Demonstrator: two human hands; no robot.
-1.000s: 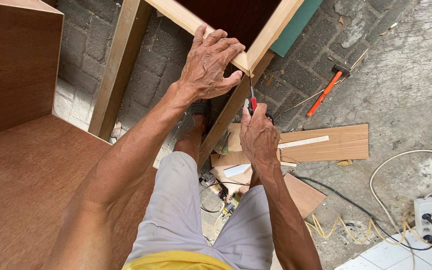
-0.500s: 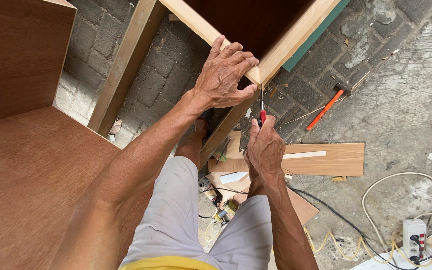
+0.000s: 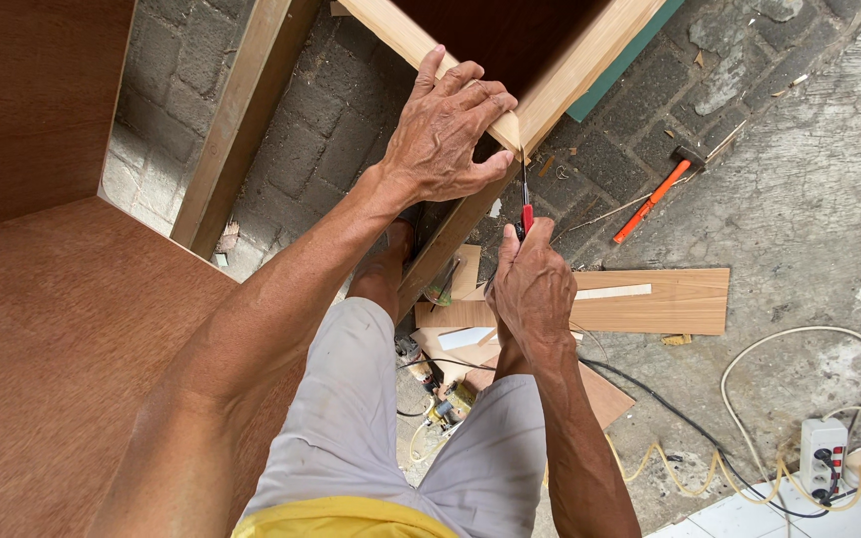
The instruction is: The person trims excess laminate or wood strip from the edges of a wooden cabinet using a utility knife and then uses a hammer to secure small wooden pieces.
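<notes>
The wooden frame corner (image 3: 535, 100), where two pale edge strips meet in a point, sits at the top centre of my view, and my left hand (image 3: 445, 134) is clamped flat over it, fingers draped across the joint. The strips run away up-left and up-right from that point, so the corner's tip aims down toward me. Just below it my right hand (image 3: 530, 294) is closed around a red-handled knife (image 3: 525, 204), its thin blade standing nearly upright with the tip touching the corner beside my left thumb. The right hand is the nearer one for any cut; the blade's long axis lines up with the joint. To the right on the ground lies a flat plywood offcut (image 3: 670, 299), beyond it an orange-handled hammer (image 3: 655, 194). At lower right, a small white power strip (image 3: 821, 453), a boxy block with dark switches.
</notes>
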